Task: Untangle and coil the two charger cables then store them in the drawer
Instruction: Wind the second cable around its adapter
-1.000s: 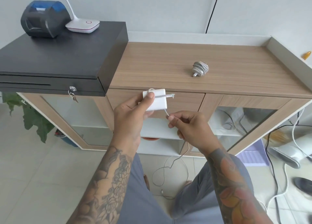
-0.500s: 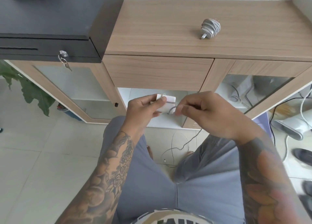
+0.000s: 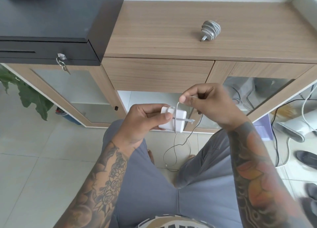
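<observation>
The wooden cabinet (image 3: 171, 39) carries a black cash drawer (image 3: 51, 21) on its left end (a key (image 3: 63, 66) hangs from its lock), and its own drawer (image 3: 157, 75) under the top is closed, contents unseen; the glass-fronted compartment (image 3: 253, 88) at right holds loose cables. A pale tiled floor (image 3: 34, 159) runs below, with a green plant (image 3: 25, 93) at left. On the cabinet top the coiled grey charger (image 3: 210, 29) lies alone. The left hand (image 3: 144, 123) grips the white power adapter (image 3: 173, 120), thumb pressing its cable (image 3: 178, 147) against the face. The right hand (image 3: 207, 104) pinches that cable just above the adapter, higher than half a second ago, and slack trails to the floor.
</observation>
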